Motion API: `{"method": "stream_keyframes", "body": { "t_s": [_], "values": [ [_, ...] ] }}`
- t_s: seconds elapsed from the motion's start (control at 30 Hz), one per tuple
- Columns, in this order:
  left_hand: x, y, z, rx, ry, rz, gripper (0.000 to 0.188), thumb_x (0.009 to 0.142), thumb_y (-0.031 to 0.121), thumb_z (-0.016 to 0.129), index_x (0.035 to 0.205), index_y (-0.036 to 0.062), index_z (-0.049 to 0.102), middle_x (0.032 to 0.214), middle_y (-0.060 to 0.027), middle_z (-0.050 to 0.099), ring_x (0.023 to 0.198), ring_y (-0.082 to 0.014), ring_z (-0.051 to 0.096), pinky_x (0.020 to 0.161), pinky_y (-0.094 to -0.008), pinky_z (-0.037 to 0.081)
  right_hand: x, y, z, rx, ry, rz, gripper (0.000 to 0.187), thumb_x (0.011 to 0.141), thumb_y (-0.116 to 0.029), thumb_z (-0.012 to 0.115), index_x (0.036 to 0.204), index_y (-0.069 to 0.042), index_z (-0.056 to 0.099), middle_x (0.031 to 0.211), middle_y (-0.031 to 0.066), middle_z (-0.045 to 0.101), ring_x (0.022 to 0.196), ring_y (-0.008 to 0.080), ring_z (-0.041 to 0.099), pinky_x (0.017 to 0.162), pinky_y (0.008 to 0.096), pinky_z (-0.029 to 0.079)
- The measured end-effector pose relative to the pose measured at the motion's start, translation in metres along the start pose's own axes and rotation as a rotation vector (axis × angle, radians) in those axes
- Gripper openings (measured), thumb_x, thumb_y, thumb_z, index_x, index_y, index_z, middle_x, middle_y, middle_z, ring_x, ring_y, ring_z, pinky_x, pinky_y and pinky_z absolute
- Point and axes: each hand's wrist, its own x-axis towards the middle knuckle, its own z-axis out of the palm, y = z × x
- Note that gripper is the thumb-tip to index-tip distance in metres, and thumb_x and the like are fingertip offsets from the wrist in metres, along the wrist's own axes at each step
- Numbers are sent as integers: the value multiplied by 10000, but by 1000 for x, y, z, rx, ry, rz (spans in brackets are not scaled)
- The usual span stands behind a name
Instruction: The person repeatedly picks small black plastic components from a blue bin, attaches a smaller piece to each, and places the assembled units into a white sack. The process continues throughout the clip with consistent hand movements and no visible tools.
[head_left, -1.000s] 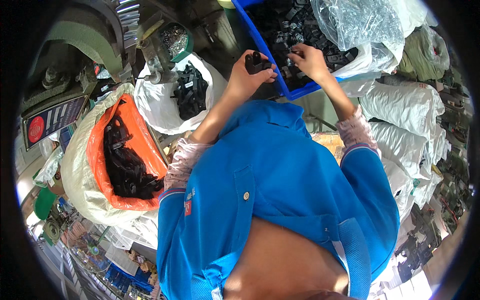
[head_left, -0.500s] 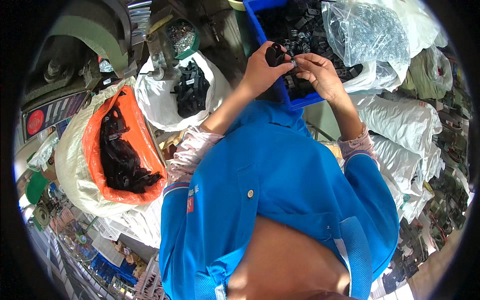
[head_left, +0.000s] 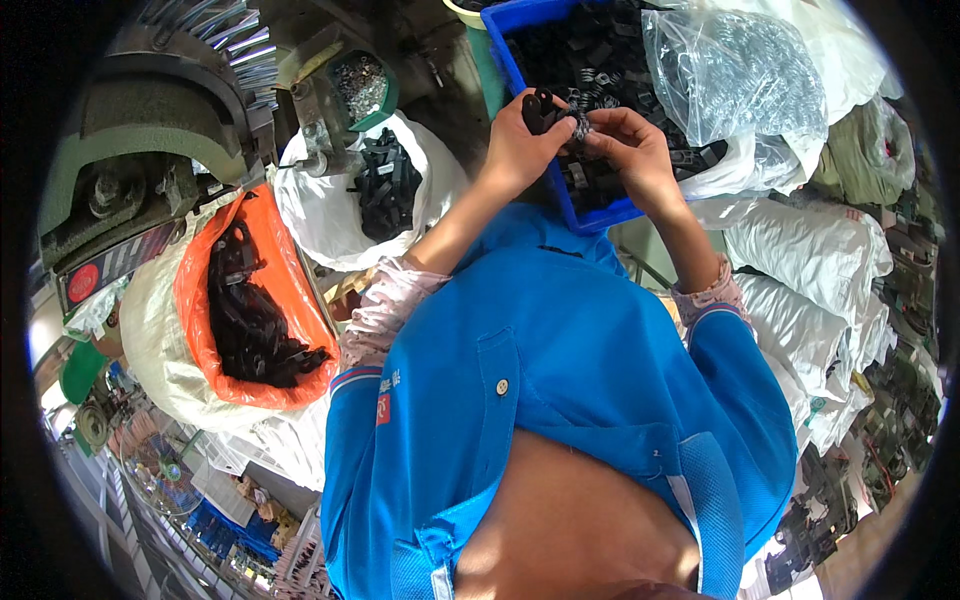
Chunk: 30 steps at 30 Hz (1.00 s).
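Note:
My left hand (head_left: 520,152) is closed round a black plastic part (head_left: 538,110) with a rounded, holed end, over the front left of a blue bin (head_left: 566,205). Close against it, my right hand (head_left: 637,158) pinches a small shiny metal coil spring (head_left: 579,124) between thumb and fingers. The spring meets the black part near my left thumb; whether it sits inside cannot be made out. Below the hands, the bin holds many black plastic pieces (head_left: 690,157) and some loose coil springs (head_left: 600,88).
A clear bag of springs (head_left: 735,80) rests on the bin's right side. To the left stand a white sack (head_left: 325,225) of black parts, an orange-lined sack (head_left: 205,345), a green cup of small metal pieces (head_left: 362,88) and a dark machine (head_left: 140,140). White sacks (head_left: 800,260) lie right.
The black part has tilted slightly in my left hand, and my right fingers have shifted round the spring beside it. The view has moved a little.

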Motion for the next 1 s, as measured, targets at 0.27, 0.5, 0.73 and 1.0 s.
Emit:
{"method": "stream_keyframes", "body": {
  "t_s": [0.27, 0.5, 0.73, 1.0],
  "values": [
    [7, -1, -10, -256, 25, -155, 208, 840, 116, 646, 1000, 0, 579, 852, -98, 654, 762, -179, 652, 577, -278, 520, 2, -12, 3, -776, 80, -428, 276, 823, -64, 663, 1079, 25, 611, 990, 82, 654, 924, 118, 609, 793, 252, 483],
    [-5, 9, -13, -252, -57, 14, 254, 839, 120, 667, 1040, 1, 568, 941, -97, 657, 822, -170, 654, 676, -277, 529, 2, -23, 21, -137, 70, -196, 233, 880, -102, 617, 1082, 13, 625, 872, 62, 678, 783, 87, 609, 706, 215, 480],
    [-22, 17, -40, -74, -9, 102, 239, 804, 93, 706, 1009, 9, 618, 921, -52, 664, 862, -114, 615, 772, -262, 503, 10, -53, 33, -250, -184, -310, 216, 869, -90, 638, 1057, 15, 624, 905, 51, 655, 802, 85, 606, 704, 218, 498],
    [-51, 36, -65, 223, 121, 177, 294, 751, 115, 758, 995, 26, 621, 835, -32, 647, 760, -73, 566, 702, -232, 471, 28, -70, 71, -717, -423, -595, 198, 821, 6, 641, 1018, -9, 656, 874, 58, 641, 786, 116, 610, 670, 237, 493]
  ]
}}
